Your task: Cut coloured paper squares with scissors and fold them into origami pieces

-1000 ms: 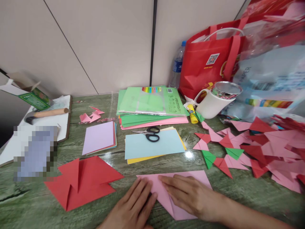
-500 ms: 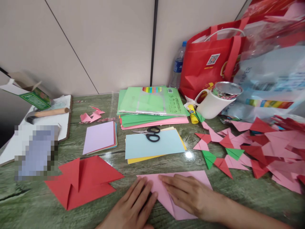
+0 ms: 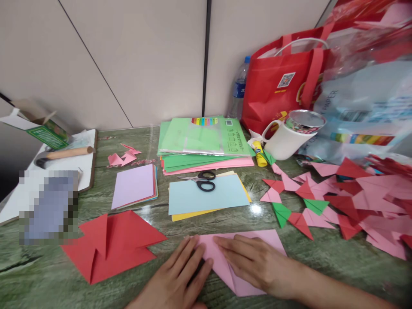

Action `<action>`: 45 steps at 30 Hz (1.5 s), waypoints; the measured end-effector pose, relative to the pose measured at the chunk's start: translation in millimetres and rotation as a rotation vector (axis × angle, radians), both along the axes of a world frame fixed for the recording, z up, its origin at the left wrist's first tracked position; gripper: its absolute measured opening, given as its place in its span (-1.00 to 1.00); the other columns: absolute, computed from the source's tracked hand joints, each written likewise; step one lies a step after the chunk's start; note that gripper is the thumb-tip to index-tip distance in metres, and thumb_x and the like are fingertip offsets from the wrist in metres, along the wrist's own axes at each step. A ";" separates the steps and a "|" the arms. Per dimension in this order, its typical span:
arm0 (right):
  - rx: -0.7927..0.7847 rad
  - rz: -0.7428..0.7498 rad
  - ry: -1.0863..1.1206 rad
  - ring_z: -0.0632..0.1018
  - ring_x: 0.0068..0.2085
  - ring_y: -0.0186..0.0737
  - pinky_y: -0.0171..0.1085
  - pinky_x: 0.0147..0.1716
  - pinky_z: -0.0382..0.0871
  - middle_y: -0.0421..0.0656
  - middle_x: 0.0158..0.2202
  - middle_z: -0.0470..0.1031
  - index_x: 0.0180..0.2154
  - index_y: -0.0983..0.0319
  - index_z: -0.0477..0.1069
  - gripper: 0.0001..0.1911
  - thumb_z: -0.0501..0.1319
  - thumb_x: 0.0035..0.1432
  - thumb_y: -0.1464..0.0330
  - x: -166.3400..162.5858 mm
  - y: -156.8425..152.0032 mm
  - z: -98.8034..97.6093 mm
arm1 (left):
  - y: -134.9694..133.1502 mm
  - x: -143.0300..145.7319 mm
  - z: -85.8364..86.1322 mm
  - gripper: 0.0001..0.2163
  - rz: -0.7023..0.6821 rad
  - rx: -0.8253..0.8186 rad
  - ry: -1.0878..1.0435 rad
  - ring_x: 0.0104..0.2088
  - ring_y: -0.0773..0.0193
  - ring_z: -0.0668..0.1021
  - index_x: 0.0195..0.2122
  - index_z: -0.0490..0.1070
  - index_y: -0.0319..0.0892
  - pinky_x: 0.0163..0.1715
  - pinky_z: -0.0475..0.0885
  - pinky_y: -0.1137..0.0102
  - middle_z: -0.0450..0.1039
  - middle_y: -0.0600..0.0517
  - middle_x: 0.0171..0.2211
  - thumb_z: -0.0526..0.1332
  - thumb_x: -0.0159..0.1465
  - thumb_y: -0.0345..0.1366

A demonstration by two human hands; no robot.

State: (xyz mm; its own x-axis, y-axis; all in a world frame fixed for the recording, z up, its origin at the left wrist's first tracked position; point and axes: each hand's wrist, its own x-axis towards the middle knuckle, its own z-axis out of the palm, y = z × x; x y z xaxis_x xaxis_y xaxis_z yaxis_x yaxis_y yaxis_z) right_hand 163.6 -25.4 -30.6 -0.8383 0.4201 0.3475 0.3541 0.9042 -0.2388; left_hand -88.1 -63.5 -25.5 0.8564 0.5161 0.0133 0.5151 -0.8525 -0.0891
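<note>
A pink sheet of paper, partly folded, lies flat at the front of the table. My left hand rests on its left corner with fingers stretched out. Across the folded flap lies my right hand, its fingers extended and pressing the paper down; neither hand grips anything. Left of them is a folded red paper piece with pointed ends. Beyond the hands sits a stack of light blue and yellow paper, with black-handled scissors on top.
Folded pink, red and green pieces spread over the right side. A lilac paper stack, green paper packs, a glue stick, a white mug, a bottle and a red bag stand behind. A wooden-handled sickle lies left.
My left hand has shifted very slightly left at the paper's corner. My right hand and the pink paper look almost unchanged.
</note>
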 end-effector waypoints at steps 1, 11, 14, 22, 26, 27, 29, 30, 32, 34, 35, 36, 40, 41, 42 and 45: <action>0.002 -0.004 -0.002 0.52 -0.07 -0.18 -0.26 -0.14 0.48 0.05 -0.04 0.49 -0.20 0.43 0.45 -0.52 -0.23 0.35 0.47 0.3 -0.2 -0.6 | 0.0 0.2 0.4 -0.34 -0.004 0.007 0.000 0.17 -0.09 0.24 0.19 0.14 -0.27 0.05 0.29 0.11 0.23 -0.22 0.15 0.24 0.13 -0.04; -0.021 0.000 -0.040 0.49 -0.04 -0.19 -0.26 -0.10 0.45 0.05 0.01 0.44 -0.13 0.41 0.42 -0.58 -0.20 0.35 0.46 3.1 -1.3 -5.7 | 0.4 1.0 0.5 -0.36 -0.012 0.038 0.003 0.13 -0.10 0.31 0.17 0.19 -0.28 0.03 0.32 0.12 0.27 -0.21 0.13 0.25 0.13 -0.06; -0.004 0.007 -0.014 0.49 -0.04 -0.17 -0.25 -0.10 0.46 0.07 -0.01 0.46 -0.15 0.43 0.43 -0.59 -0.17 0.34 0.47 2.3 -1.0 -4.7 | -0.8 0.5 0.1 -0.39 -0.005 0.050 0.007 0.15 -0.08 0.28 0.18 0.18 -0.26 0.04 0.31 0.11 0.25 -0.19 0.15 0.22 0.16 -0.06; -0.022 -0.008 -0.012 0.52 -0.08 -0.20 -0.27 -0.13 0.47 0.07 -0.03 0.47 -0.16 0.41 0.43 -0.61 -0.15 0.35 0.45 0.3 -0.6 -4.7 | -0.3 0.2 -2.7 -0.45 -0.035 0.104 0.005 0.11 -0.06 0.34 0.15 0.22 -0.28 0.02 0.33 0.14 0.28 -0.19 0.12 0.19 0.19 -0.11; -0.030 -0.010 -0.001 0.51 -0.08 -0.20 -0.28 -0.13 0.47 0.07 -0.03 0.47 -0.15 0.42 0.42 -0.60 -0.16 0.35 0.45 -0.4 0.3 -4.2 | -1.1 -0.3 -1.8 -0.44 -0.019 0.059 -0.003 0.16 -0.07 0.28 0.17 0.18 -0.28 0.06 0.28 0.11 0.25 -0.20 0.14 0.19 0.19 -0.12; -0.038 -0.012 -0.002 0.51 -0.08 -0.20 -0.29 -0.13 0.47 0.07 -0.03 0.47 -0.16 0.42 0.42 -0.60 -0.16 0.35 0.44 -0.4 0.3 -3.9 | -1.7 -0.4 -1.6 -0.43 -0.012 0.051 -0.002 0.16 -0.07 0.27 0.17 0.18 -0.28 0.06 0.28 0.11 0.25 -0.20 0.14 0.19 0.19 -0.12; -0.054 -0.019 -0.004 0.52 -0.09 -0.21 -0.30 -0.14 0.47 0.07 -0.04 0.47 -0.17 0.41 0.43 -0.61 -0.15 0.35 0.44 -0.2 0.1 -3.2 | -2.7 -0.5 -1.8 -0.44 0.001 0.049 0.000 0.17 -0.07 0.26 0.17 0.18 -0.26 0.07 0.27 0.10 0.23 -0.18 0.15 0.20 0.18 -0.13; -0.058 -0.022 -0.007 0.52 -0.10 -0.22 -0.30 -0.14 0.47 0.07 -0.04 0.47 -0.18 0.40 0.43 -0.62 -0.14 0.34 0.44 0.0 -0.2 -3.0 | -3.1 -0.5 -2.3 -0.44 0.002 0.052 -0.002 0.18 -0.07 0.25 0.17 0.18 -0.26 0.08 0.26 0.10 0.23 -0.18 0.16 0.20 0.18 -0.14; -0.055 -0.025 -0.008 0.52 -0.09 -0.22 -0.30 -0.13 0.46 0.07 -0.04 0.47 -0.18 0.40 0.43 -0.64 -0.12 0.34 0.44 0.5 -0.7 -2.8 | -3.7 -0.6 -3.9 -0.43 -0.008 0.055 -0.013 0.18 -0.08 0.23 0.17 0.18 -0.27 0.08 0.24 0.07 0.23 -0.19 0.15 0.21 0.18 -0.15; -0.051 -0.027 -0.009 0.51 -0.08 -0.22 -0.30 -0.12 0.45 0.07 -0.04 0.47 -0.17 0.40 0.42 -0.64 -0.12 0.34 0.44 0.8 -0.9 -2.8 | -4.1 -0.6 -5.1 -0.42 -0.012 0.044 -0.022 0.19 -0.11 0.22 0.17 0.18 -0.28 0.09 0.23 0.04 0.23 -0.20 0.15 0.24 0.15 -0.16; -0.049 -0.025 -0.010 0.51 -0.07 -0.22 -0.30 -0.12 0.45 0.07 -0.04 0.47 -0.16 0.40 0.42 -0.64 -0.12 0.34 0.44 0.8 -0.9 -2.9 | -4.2 -0.6 -5.4 -0.41 -0.007 0.035 -0.024 0.19 -0.12 0.21 0.17 0.17 -0.29 0.09 0.22 0.04 0.22 -0.21 0.16 0.25 0.15 -0.17; -0.045 -0.021 -0.011 0.51 -0.07 -0.22 -0.30 -0.12 0.45 0.07 -0.04 0.47 -0.16 0.40 0.42 -0.64 -0.13 0.34 0.44 0.8 -0.8 -2.9 | -4.3 -0.6 -5.2 -0.40 0.002 0.024 -0.025 0.20 -0.12 0.19 0.18 0.16 -0.30 0.10 0.22 0.03 0.21 -0.21 0.16 0.25 0.14 -0.19; -0.024 -0.002 -0.005 0.50 -0.06 -0.21 -0.28 -0.11 0.46 0.07 -0.05 0.48 -0.16 0.42 0.42 -0.62 -0.15 0.34 0.45 0.3 -0.2 -2.2 | -4.3 -0.9 -2.9 -0.40 0.012 -0.010 -0.034 0.22 -0.12 0.14 0.19 0.13 -0.31 0.09 0.24 0.04 0.18 -0.23 0.18 0.23 0.16 -0.19; -0.023 -0.003 -0.002 0.50 -0.06 -0.21 -0.28 -0.12 0.46 0.06 -0.05 0.48 -0.16 0.42 0.43 -0.61 -0.16 0.35 0.45 0.1 -0.1 -1.9 | -4.1 -1.0 -2.4 -0.40 0.006 -0.009 -0.035 0.21 -0.13 0.16 0.19 0.14 -0.31 0.07 0.26 0.04 0.19 -0.23 0.18 0.23 0.16 -0.19; -0.024 -0.005 0.001 0.51 -0.07 -0.21 -0.28 -0.13 0.47 0.06 -0.06 0.49 -0.17 0.42 0.43 -0.59 -0.17 0.35 0.45 -0.1 0.0 -1.5 | -3.8 -1.0 -2.1 -0.40 -0.003 -0.009 -0.032 0.20 -0.14 0.18 0.18 0.15 -0.31 0.06 0.29 0.04 0.20 -0.24 0.17 0.23 0.16 -0.18; -0.028 -0.011 0.002 0.53 -0.11 -0.22 -0.29 -0.17 0.48 0.06 -0.07 0.49 -0.17 0.41 0.44 -0.57 -0.18 0.36 0.44 -0.3 0.1 -0.6 | -2.8 -0.4 -1.5 -0.42 -0.003 -0.009 -0.025 0.18 -0.14 0.22 0.18 0.16 -0.30 0.04 0.32 0.05 0.21 -0.23 0.16 0.23 0.17 -0.18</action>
State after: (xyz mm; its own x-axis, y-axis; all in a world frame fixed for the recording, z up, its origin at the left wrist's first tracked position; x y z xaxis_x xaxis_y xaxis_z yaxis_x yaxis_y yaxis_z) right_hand 163.2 -25.3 -31.3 -0.8330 0.4390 0.3368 0.3638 0.8932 -0.2643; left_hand -88.5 -66.3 -27.0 0.8572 0.5141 0.0294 0.5148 -0.8546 -0.0684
